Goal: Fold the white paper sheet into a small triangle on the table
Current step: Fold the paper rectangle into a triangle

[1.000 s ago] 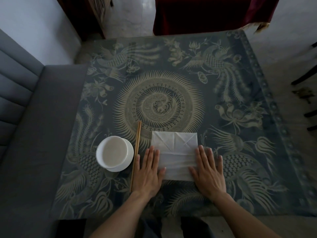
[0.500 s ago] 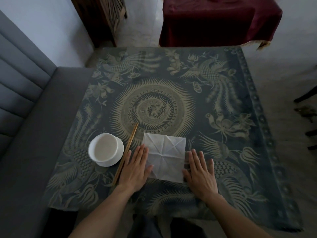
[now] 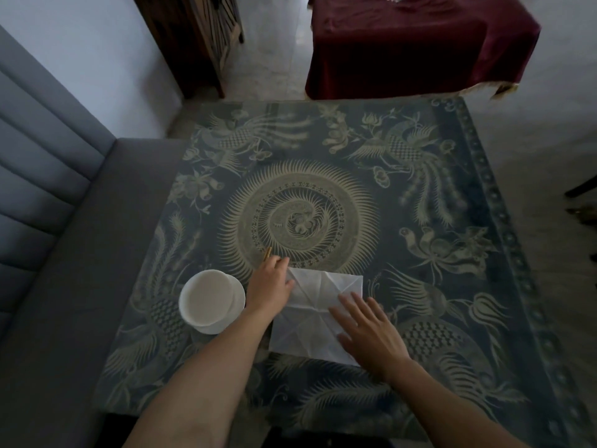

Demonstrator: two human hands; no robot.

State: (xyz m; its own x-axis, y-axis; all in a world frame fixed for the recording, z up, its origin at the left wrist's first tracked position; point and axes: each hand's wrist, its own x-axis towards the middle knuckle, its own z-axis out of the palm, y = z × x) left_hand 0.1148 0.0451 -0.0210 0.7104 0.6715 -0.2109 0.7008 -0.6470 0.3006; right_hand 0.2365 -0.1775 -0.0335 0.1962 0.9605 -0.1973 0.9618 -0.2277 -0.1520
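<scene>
Fingers of right hand [image 3: 368, 331] straight and spread, pressed flat on near-right part of white paper sheet [image 3: 318, 313]; nothing grasped. Fingers of left hand [image 3: 271, 284] reach to far-left corner of sheet, curled at the corner; whether pinching the paper edge or only touching it cannot be told, since the hand's back hides the tips. Thin wooden stick tip [image 3: 267, 253] shows just past the left knuckles; rest hidden under the hand.

Sheet lies flat and unfolded, roughly square, marked with diagonal and cross creases, on near-middle of table [image 3: 420, 286] over patterned cloth. White bowl [image 3: 211, 300] just left of the left wrist, apart from the sheet. Grey bench along left edge; dark red cloth on a further table beyond.

Step judged: start of first diagonal fold, one corner being taken up while other hand anchors. No triangle formed yet.

Next move likely calls for: lift far-left corner, carry across to near-right corner along existing diagonal crease, shift right hand clear, align edges, press crease flat. Risk: thin paper slipping on smooth cloth.
</scene>
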